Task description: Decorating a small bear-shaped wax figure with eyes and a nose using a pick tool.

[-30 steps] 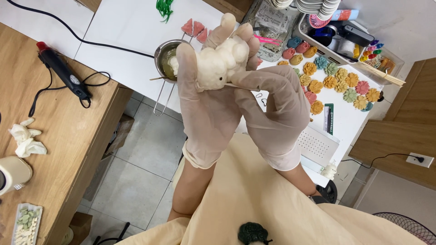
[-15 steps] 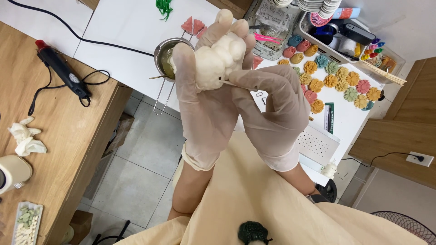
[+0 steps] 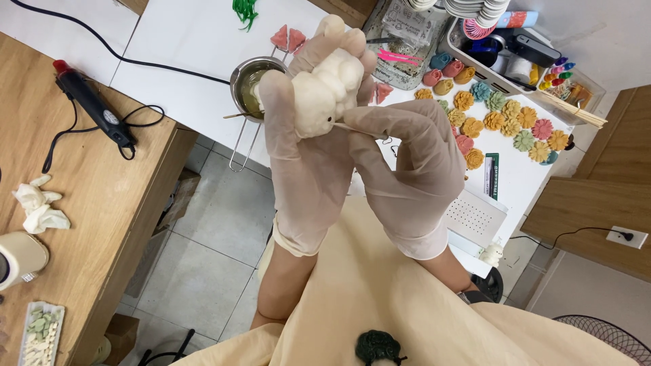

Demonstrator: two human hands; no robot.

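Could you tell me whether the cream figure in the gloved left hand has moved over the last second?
Barely. The cream figure sits slightly higher against the metal pot on the white table, and is held in the left hand.

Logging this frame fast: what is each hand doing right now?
Left hand: closed around a cream bear-shaped wax figure.
Right hand: pinched shut on a thin stick touching the figure.

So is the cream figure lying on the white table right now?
No, the cream figure is held up in the gloved left hand, above the white table, while the right hand touches it with a thin tool.
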